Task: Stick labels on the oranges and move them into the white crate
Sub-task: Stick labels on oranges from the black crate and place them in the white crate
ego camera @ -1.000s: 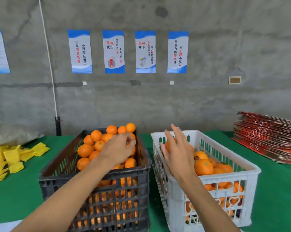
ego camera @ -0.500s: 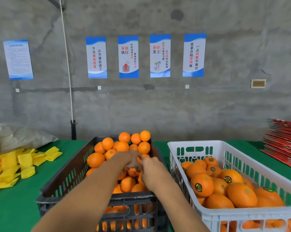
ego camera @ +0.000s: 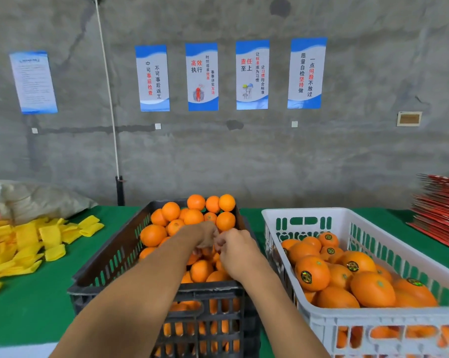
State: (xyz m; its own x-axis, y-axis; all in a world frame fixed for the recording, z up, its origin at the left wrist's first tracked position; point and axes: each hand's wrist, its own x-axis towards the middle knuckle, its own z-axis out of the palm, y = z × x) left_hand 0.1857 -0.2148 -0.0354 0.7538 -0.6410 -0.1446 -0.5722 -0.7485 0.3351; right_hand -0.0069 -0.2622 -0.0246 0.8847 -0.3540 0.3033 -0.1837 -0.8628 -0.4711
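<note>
A black crate [ego camera: 109,257] in the middle holds a heap of unlabelled oranges [ego camera: 170,210]. To its right stands the white crate [ego camera: 308,211] with several oranges that carry round dark labels, such as one orange [ego camera: 312,273] at the front. My left hand [ego camera: 205,236] and my right hand [ego camera: 237,254] meet fingertip to fingertip just above the heap in the black crate. The fingers of both are curled toward each other. Whatever lies between the fingertips is hidden.
Yellow foam sleeves [ego camera: 50,236] lie in a pile on the green table [ego camera: 32,311] at the left, with a grey sack [ego camera: 32,197] behind them. A stack of red flat cartons [ego camera: 440,213] sits at the far right. A concrete wall with posters is behind the table.
My right hand has come from over the white crate, open, to the black crate and now meets my left hand, fingers curled. The view has shifted left and closer.
</note>
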